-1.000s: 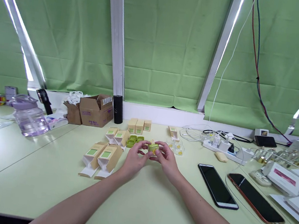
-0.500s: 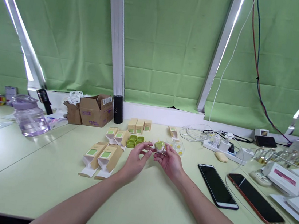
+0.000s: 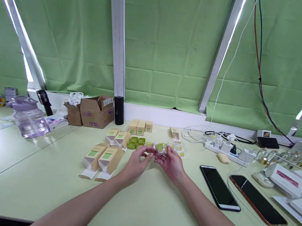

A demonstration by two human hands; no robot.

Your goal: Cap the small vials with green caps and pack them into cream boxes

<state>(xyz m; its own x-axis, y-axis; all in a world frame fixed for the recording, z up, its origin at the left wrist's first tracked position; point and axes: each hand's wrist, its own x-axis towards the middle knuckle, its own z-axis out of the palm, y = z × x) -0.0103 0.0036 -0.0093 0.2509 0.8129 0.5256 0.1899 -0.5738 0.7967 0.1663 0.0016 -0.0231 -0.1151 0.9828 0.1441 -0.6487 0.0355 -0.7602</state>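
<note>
A small clear plastic case with a green part inside [image 3: 160, 148] is held up over the middle of the table. My right hand [image 3: 171, 164] grips it from the right, thumb on top and fingers curled underneath. From the other side, the fingertips of my left hand [image 3: 138, 163] pinch at its left edge. Just beyond my left hand sit several green square pots [image 3: 136, 142]. To the left stand tan cartons with green labels, among them an open carton [image 3: 111, 158] with its white flaps folded out. Behind the case lies a clear plastic tray [image 3: 180, 149] with yellow spots.
Closed tan cartons [image 3: 137, 126] stand at the back. A cardboard box [image 3: 97, 112], a black cylinder [image 3: 118, 110] and a lilac-lidded jug [image 3: 30, 117] are farther left. On the right lie a black phone [image 3: 220, 188], another phone [image 3: 258, 199], a power strip [image 3: 225, 151] and loose cables.
The case has shifted very slightly left and tilted a little in my fingers. Both hands otherwise keep nearly the same place.
</note>
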